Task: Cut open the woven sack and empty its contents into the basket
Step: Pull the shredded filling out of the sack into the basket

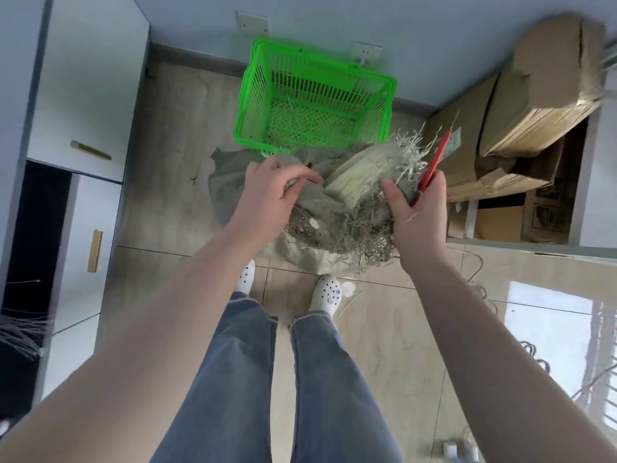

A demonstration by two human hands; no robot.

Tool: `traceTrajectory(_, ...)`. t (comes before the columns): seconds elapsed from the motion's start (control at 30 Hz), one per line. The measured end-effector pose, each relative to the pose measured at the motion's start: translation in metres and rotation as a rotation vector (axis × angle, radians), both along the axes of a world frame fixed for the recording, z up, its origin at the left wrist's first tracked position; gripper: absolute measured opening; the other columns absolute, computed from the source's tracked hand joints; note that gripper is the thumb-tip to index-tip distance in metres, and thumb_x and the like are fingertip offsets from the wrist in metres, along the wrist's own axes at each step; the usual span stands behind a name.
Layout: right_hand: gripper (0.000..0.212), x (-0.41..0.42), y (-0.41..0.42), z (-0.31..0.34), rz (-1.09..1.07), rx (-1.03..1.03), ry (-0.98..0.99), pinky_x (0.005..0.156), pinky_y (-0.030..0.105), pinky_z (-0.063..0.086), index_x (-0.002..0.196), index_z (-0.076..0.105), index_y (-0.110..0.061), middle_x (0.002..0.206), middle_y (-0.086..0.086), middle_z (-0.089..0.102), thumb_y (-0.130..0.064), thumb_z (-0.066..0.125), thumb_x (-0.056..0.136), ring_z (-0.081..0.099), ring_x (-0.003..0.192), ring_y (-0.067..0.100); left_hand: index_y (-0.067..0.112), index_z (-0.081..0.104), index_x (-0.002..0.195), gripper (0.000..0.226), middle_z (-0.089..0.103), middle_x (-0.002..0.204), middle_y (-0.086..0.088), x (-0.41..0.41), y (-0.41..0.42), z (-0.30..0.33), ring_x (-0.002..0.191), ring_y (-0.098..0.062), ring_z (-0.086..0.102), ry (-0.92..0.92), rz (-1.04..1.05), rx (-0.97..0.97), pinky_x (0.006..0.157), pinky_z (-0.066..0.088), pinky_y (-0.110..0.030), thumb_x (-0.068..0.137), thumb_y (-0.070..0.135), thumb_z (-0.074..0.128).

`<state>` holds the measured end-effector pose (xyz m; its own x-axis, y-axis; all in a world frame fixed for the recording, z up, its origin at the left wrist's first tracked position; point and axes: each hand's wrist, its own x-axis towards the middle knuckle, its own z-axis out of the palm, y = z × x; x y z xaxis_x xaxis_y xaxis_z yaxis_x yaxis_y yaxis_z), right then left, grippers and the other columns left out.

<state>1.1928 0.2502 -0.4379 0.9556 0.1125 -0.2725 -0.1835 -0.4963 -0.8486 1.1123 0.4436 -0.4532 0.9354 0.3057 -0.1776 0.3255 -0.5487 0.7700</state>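
Head view shows our left hand (273, 188) with its fingers (309, 178) curled down into the grey-green fabric of the woven sack (334, 208), pinching a fold of it near the opening. Our right hand (417, 208) does two jobs at once: its thumb presses the frayed edge of the sack against the palm, while the other fingers, hidden behind the hand, seem clenched round the handle of a red cutter (435, 162), whose blade end points up and away from us. We judge that the tool is kept in the hand, out of the way, so both hands can spread the cut mouth.

Between the hands a pale block of contents (359, 175) shows through the opening, with loose cut threads bristling around it. The sack hangs bunched in front of our knees, its lower part sagging toward the tiled floor (384, 329), just on our side of the green basket (248, 95). The basket stands on the floor by the wall, holding only a few stray strands, so the emptying appears barely begun. Cardboard boxes (541, 95) are stacked to the right.
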Motion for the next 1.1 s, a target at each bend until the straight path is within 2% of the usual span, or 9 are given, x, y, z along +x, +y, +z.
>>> traceTrajectory(0.13, 0.023, -0.001, 0.009, 0.005, -0.058, 0.142, 0.120, 0.082, 0.027, 0.054, 0.101, 0.052, -0.027, 0.099, -0.005, 0.066, -0.027, 0.070, 0.088, 0.065, 0.090, 0.006, 0.043, 0.066, 0.099, 0.048, 0.033, 0.084, 0.013, 0.004, -0.008, 0.001, 0.095, -0.017, 0.029, 0.255, -0.108, 0.097, 0.079, 0.027, -0.031, 0.067, 0.075, 0.054)
traceTrajectory(0.23, 0.029, 0.007, 0.008, 0.008, -0.102, 0.147, 0.208, 0.080, 0.029, 0.054, 0.106, 0.053, -0.022, 0.104, 0.000, 0.067, -0.029, 0.073, 0.086, 0.067, 0.097, 0.017, 0.035, 0.066, 0.089, 0.037, 0.039, 0.095, 0.002, 0.007, -0.009, -0.002, 0.097, -0.018, 0.029, 0.284, -0.132, 0.161, 0.080, 0.026, -0.033, 0.071, 0.067, 0.060)
traceTrajectory(0.33, 0.041, 0.017, -0.004, 0.015, -0.085, -0.172, 0.216, 0.065, 0.025, 0.044, 0.104, 0.041, -0.016, 0.092, -0.006, 0.053, -0.044, 0.067, 0.088, 0.054, 0.082, 0.013, 0.025, 0.060, 0.085, 0.028, 0.043, 0.102, -0.002, 0.005, -0.004, -0.006, 0.105, -0.023, 0.035, 0.241, 0.002, -0.002, 0.086, 0.030, -0.033, 0.083, 0.053, 0.060)
traceTrajectory(0.47, 0.031, 0.002, -0.015, 0.041, 0.032, -0.463, -0.101, 0.064, 0.040, 0.040, 0.091, 0.040, -0.018, 0.084, -0.002, 0.051, -0.047, 0.032, 0.100, 0.050, 0.076, 0.023, 0.021, 0.057, 0.088, 0.023, 0.043, 0.105, -0.003, 0.001, -0.005, -0.007, 0.105, -0.026, 0.042, 0.180, 0.091, -0.163, 0.093, 0.037, -0.037, 0.087, 0.044, 0.060)
traceTrajectory(0.53, 0.032, -0.009, -0.009, 0.054, 0.151, -0.414, -0.014, 0.057, 0.033, 0.035, 0.079, 0.045, -0.024, 0.069, -0.007, 0.050, -0.044, 0.030, 0.099, 0.046, 0.060, 0.014, 0.023, 0.054, 0.090, 0.017, 0.041, 0.104, -0.002, 0.001, -0.009, -0.006, 0.104, -0.023, 0.041, 0.152, 0.117, -0.161, 0.087, 0.033, -0.032, 0.089, 0.038, 0.060)
traceTrajectory(0.7, 0.037, -0.027, 0.014, 0.050, 0.267, -0.219, 0.622, 0.046, 0.028, 0.023, 0.069, 0.046, -0.018, 0.052, -0.005, 0.044, -0.033, 0.038, 0.101, 0.029, 0.044, 0.012, 0.020, 0.051, 0.087, 0.020, 0.040, 0.103, 0.001, 0.000, -0.017, -0.005, 0.104, -0.023, 0.040, 0.121, 0.152, -0.154, 0.084, 0.030, -0.030, 0.089, 0.037, 0.061)
traceTrajectory(0.83, 0.036, -0.021, 0.025, 0.044, 0.207, -0.173, 0.719, 0.040, 0.024, 0.020, 0.067, 0.042, -0.018, 0.039, -0.010, 0.039, -0.032, 0.037, 0.101, 0.024, 0.038, 0.010, 0.013, 0.054, 0.083, 0.030, 0.056, 0.113, 0.001, -0.001, -0.026, -0.003, 0.103, -0.016, 0.052, 0.114, 0.142, -0.269, 0.085, 0.043, -0.029, 0.082, 0.038, 0.071)
traceTrajectory(0.93, 0.037, -0.020, 0.032, 0.042, 0.181, -0.088, 0.734, 0.037, 0.021, 0.016, 0.066, 0.040, -0.019, 0.041, -0.009, 0.036, -0.032, 0.037, 0.100, 0.021, 0.038, 0.010, 0.009, 0.055, 0.081, 0.029, 0.064, 0.085, -0.005, 0.000, -0.036, -0.004, 0.069, -0.016, 0.052, 0.135, 0.246, -0.450, 0.062, 0.040, -0.032, 0.080, 0.030, 0.075)
traceTrajectory(1.1, 0.033, -0.014, 0.032, 0.060, 0.146, 0.073, 0.715, 0.037, 0.022, 0.010, 0.067, 0.039, -0.020, 0.050, -0.005, 0.029, -0.023, 0.040, 0.100, 0.016, 0.043, 0.010, 0.011, 0.062, 0.092, 0.019, 0.068, 0.084, -0.004, -0.001, -0.040, -0.018, 0.073, -0.021, 0.061, 0.194, 0.253, -0.277, 0.065, 0.047, -0.034, 0.087, 0.028, 0.068)
